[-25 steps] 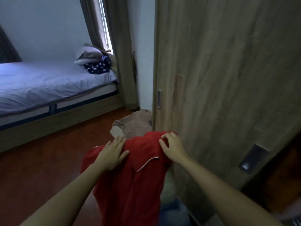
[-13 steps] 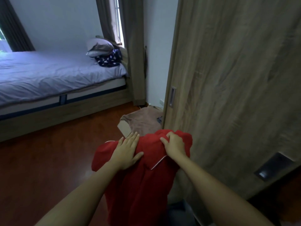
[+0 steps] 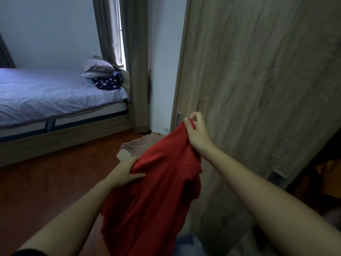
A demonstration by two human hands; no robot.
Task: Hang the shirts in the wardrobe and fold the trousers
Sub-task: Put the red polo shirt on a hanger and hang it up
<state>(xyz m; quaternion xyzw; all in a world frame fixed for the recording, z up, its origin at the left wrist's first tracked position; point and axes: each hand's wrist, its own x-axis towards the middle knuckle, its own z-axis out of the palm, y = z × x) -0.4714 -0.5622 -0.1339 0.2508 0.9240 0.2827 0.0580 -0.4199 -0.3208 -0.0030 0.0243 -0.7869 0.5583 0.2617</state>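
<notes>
1. In front of the wardrobe door (image 3: 258, 89), we hold the red shirt (image 3: 156, 200) in the air with both hands; it hangs from them down past the bottom of the view, touching neither the floor (image 3: 55, 182) nor the bed (image 3: 55, 97).
2. Half a second ago both our hands lay spread on top of the bunched shirt, and a white piped edge showed between them. That edge is now out of sight.
3. The right grip (image 3: 197, 132) has risen and now pinches the shirt's top edge between thumb and curled fingers, close to the door's recessed handle (image 3: 178, 119).
4. The left grip (image 3: 125, 172) has dropped lower and to the left, and its fingers clutch a fold of the cloth.
5. The cloth now stretches on a slant between the two grips rather than sitting in a heap.
6. We judge that we are shaking the shirt out to find its collar or shoulders, ready for hanging.
7. No hanger is in view, so hanging has not begun. A dark opening (image 3: 328, 172) at the right, with something orange inside, may be the wardrobe's interior.
8. A brown cloth (image 3: 140, 146) lies on the floor behind the shirt; we cannot tell whether it is trousers.
</notes>
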